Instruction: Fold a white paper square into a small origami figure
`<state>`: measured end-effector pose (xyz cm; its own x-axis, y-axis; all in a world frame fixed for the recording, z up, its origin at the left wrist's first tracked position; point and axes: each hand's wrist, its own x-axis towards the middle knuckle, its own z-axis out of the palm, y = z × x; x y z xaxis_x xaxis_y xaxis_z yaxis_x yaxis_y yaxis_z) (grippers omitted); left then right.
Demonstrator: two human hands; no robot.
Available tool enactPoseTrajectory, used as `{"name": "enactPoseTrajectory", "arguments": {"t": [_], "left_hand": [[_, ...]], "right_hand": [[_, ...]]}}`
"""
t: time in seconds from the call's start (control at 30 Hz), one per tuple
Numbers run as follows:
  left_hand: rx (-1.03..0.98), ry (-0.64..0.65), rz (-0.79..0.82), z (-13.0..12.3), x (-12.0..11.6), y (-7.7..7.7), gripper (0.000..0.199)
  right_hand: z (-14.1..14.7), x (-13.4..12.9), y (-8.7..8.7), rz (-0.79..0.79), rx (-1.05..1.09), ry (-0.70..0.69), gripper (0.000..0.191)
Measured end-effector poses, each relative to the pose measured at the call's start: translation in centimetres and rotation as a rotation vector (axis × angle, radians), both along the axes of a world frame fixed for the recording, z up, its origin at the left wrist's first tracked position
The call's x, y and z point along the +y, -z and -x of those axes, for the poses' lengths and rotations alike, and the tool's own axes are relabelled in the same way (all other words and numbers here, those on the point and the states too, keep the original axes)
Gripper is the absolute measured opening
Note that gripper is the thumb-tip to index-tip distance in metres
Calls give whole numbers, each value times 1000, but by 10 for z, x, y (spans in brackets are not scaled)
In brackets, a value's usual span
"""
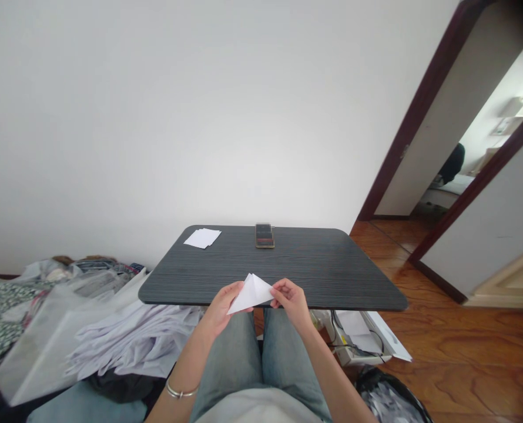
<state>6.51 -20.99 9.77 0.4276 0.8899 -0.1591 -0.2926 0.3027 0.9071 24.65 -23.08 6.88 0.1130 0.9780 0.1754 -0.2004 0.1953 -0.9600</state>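
A folded white sheet of paper point(253, 292), roughly triangular with a small peak at the top, is held over the front edge of the dark table point(314, 264). My left hand point(223, 306) grips its left side, the thumb near the fold and the fingers partly hidden beneath. At the right corner, my right hand point(290, 298) pinches the paper between thumb and fingertips.
At the table's far left lies a small stack of white paper point(202, 237). A phone point(264, 235) rests at the back middle. Piled clothes point(142, 338) sit left of the table; a white box with cables point(358, 338) and a black bag point(389, 395) stand on the right floor.
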Motion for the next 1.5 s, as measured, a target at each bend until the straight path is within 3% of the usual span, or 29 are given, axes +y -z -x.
{"name": "enactPoseTrajectory", "arguments": {"t": [0.37,0.6,0.93,1.03,1.13,1.23,1.33,1.5], "left_hand": [[-134,90,115,-3,0,-1,25],[52,184,47,-15,-7,4,31],[203,-218,-77,-19,-1,6,34],[330,-295,-258,-18,-1,7,35],[570,-380,-550,-19,-3,7,29],[714,-385,-765,-22,-9,3,22],[668,-389,-781,-27,-14,0,18],[497,-415,-588,-26,-11,0,24]], "right_hand": [[-2,1,-1,-22,27,-3,24],[-7,-2,-3,-65,-3,30,19],[-21,-6,-3,-153,-181,-18,19],[-18,-6,-3,-71,-184,-30,29],[-10,-4,-5,66,-93,12,36],[-3,-3,-9,193,-24,-56,38],[-1,-3,-11,221,-59,-147,36],[-2,-4,-4,173,-81,-180,35]]}}
